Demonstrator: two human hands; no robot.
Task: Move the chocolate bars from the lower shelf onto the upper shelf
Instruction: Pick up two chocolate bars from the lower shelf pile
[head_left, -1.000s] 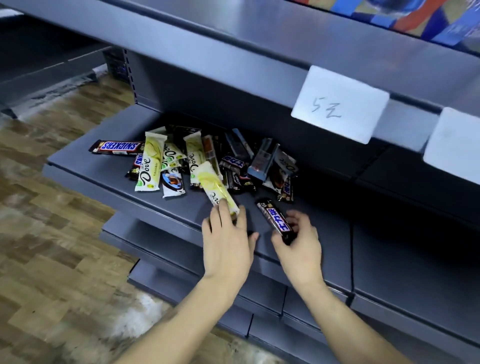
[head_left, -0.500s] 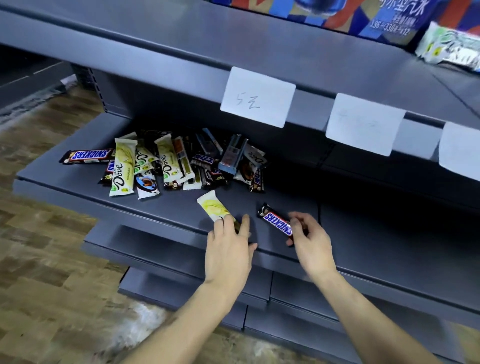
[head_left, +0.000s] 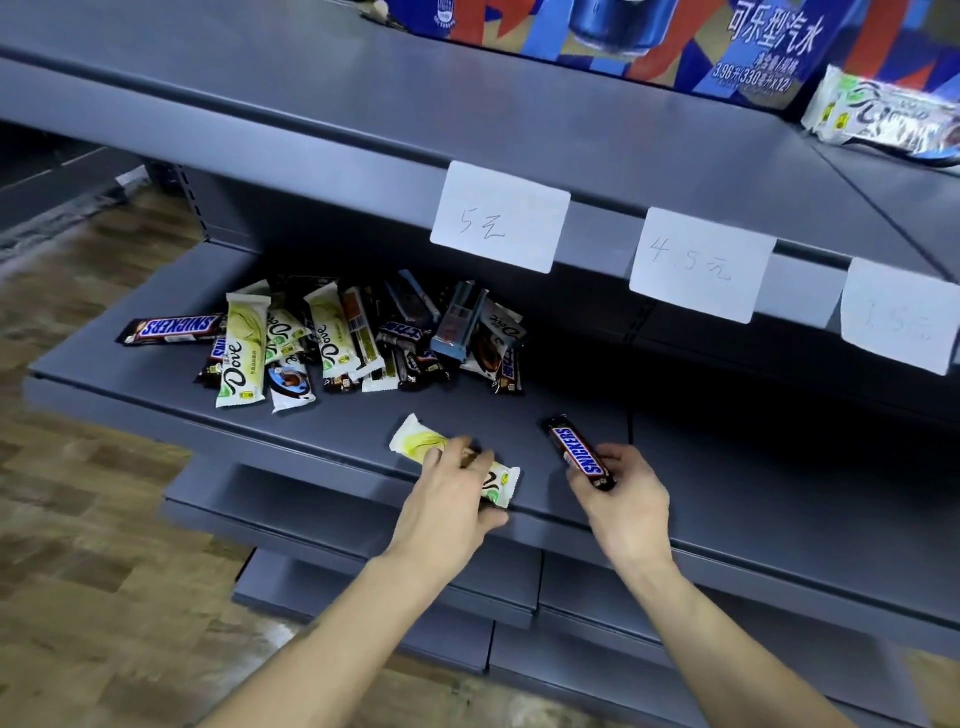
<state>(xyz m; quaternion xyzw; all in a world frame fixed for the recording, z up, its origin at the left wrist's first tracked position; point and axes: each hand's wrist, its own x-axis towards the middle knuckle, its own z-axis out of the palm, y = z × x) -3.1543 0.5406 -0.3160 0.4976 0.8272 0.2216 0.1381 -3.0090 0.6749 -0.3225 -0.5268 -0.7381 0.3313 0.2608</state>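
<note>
My left grip: my left hand (head_left: 451, 491) lies over the near half of the pale yellow Dove bar (head_left: 415, 441), fingers curled across the wrapper and thumb at its near edge; clamped on it, as far as I can judge.
My right grip: my right hand (head_left: 626, 493) pinches the near end of the Snickers bar (head_left: 574, 449), whose far end juts away from my palm.
Where the bars lie: both at the front lip of the lower shelf (head_left: 156, 410), well apart from the heap of chocolate bars (head_left: 332, 338) further back and to the left.
Long axes: the Dove bar runs crosswise under my fingers, far-left to near-right; the Snickers bar runs the same slant, but steeper.
Way to go: the upper shelf (head_left: 363, 119) is straight above and beyond, past the 5元 price tag (head_left: 498, 218); a white Dove bar (head_left: 883, 114) already lies there at the right.
Nearer hand: I judge the right better placed for that right-hand spot, the left for the bare middle.
</note>
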